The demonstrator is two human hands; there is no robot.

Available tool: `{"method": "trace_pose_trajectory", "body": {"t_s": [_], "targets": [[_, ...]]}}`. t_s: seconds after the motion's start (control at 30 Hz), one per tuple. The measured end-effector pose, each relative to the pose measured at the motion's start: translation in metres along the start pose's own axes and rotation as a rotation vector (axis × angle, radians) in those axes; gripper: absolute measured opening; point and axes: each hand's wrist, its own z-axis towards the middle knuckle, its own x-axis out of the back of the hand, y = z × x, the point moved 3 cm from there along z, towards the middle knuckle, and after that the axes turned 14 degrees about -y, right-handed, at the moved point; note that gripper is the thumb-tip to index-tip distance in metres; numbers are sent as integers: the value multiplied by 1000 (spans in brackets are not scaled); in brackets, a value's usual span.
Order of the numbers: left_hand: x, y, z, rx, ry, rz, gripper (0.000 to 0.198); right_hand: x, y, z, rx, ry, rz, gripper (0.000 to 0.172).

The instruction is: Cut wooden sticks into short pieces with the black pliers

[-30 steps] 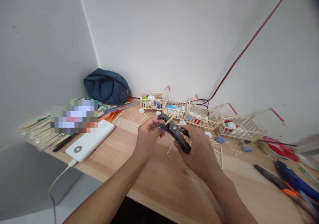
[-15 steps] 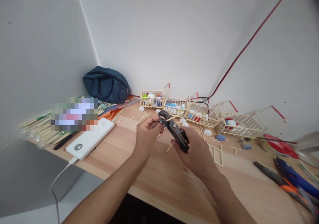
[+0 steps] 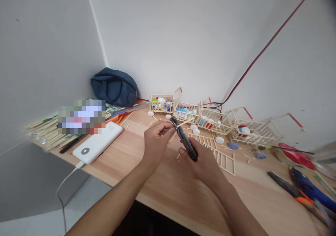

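My right hand [image 3: 203, 160] is closed around the handles of black pliers [image 3: 185, 139], whose head points up and to the left. A thin wooden stick [image 3: 187, 123] sticks out on the far right side of the plier jaws. Close to the jaws, my left hand [image 3: 156, 139] pinches with thumb and fingertips, and the stick's near end is hidden there. Beyond my hands stand several small carts made of sticks, among them one cart [image 3: 162, 104] filled with coloured bottle caps. A flat ladder-like stick frame [image 3: 226, 161] lies beside my right hand.
At left are a white power bank [image 3: 98, 143] with a cable, a bundle of sticks [image 3: 43, 134] and a dark blue bag [image 3: 114, 87]. Orange-and-black pliers [image 3: 294, 192] and a blue-handled tool [image 3: 311, 185] lie at right. Cut stick pieces are scattered around.
The pliers have turned in my right hand so they now show edge-on, and their jaws look closer together. My left hand stays at the jaws. The whole view has shifted slightly.
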Motion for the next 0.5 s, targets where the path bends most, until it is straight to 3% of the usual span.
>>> {"method": "trace_pose_trajectory", "body": {"t_s": [0.17,0.5], "targets": [[1,1,1,-49,-56,59,8,-6,8,0,-28,-43,106,29],[5,0,3,-101,-108,188,11,-12,9,0,-18,-90,184,26]]}}
